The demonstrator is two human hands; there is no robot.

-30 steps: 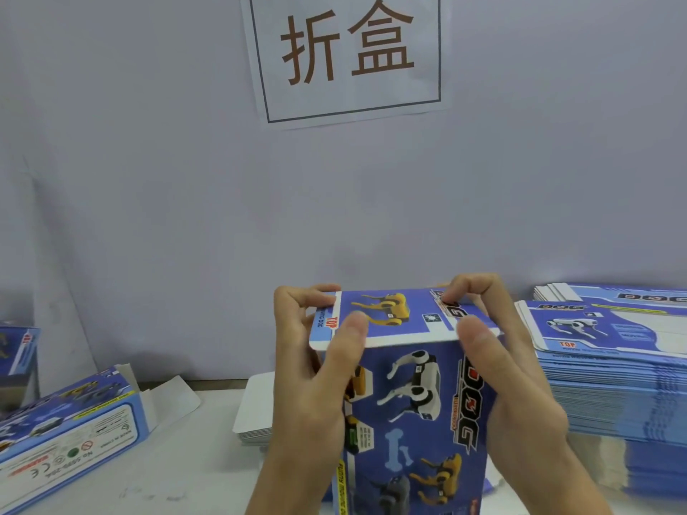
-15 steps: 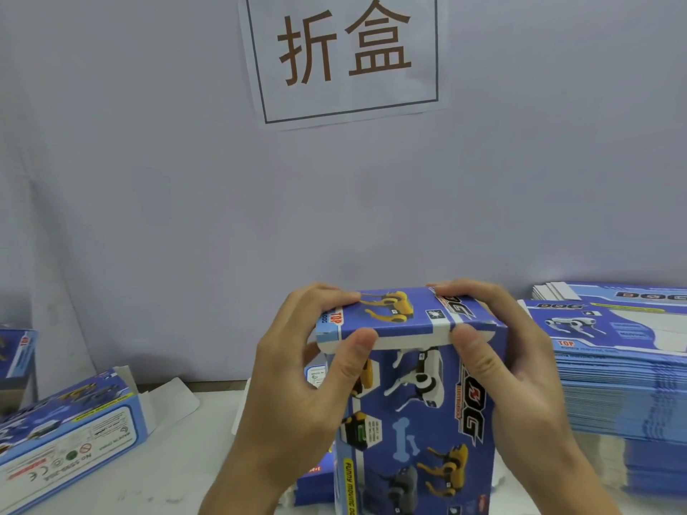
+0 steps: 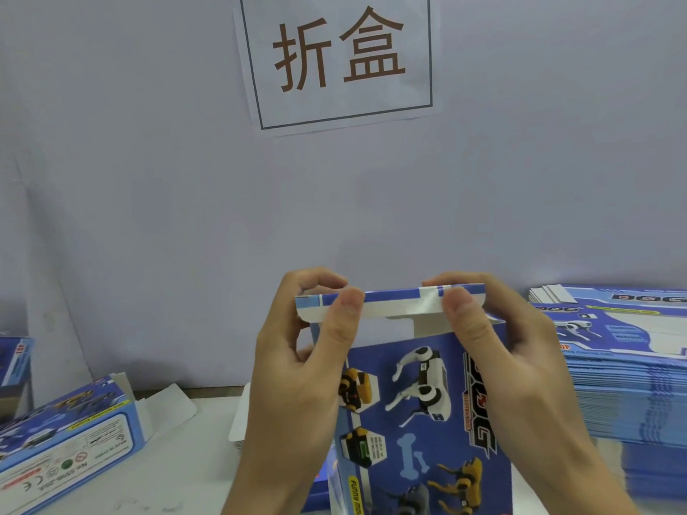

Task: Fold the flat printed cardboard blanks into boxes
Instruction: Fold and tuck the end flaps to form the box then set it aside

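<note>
The blue printed box (image 3: 420,414) stands upright at the centre of the view, its long axis running vertically and its front panel with the robot-dog pictures facing the camera. Its top end points up; the lid flap (image 3: 386,304) there is raised and roughly level, its white tuck edge turned toward the camera, with a gap between flap and box mouth. The left hand (image 3: 293,369) pinches the flap's left part, thumb on the near edge and curled fingers behind. The right hand (image 3: 509,366) pinches the right part the same way, thumb in front, fingers over the top. The box's lower end is cut off by the frame's bottom edge.

Just to the right rises a tall stack of flat blanks (image 3: 624,369). To the left, a folded box (image 3: 63,444) lies on its side on the white table (image 3: 178,473), one end flap open. Behind, a paper sign (image 3: 340,57) with two brown characters hangs on the pale wall.
</note>
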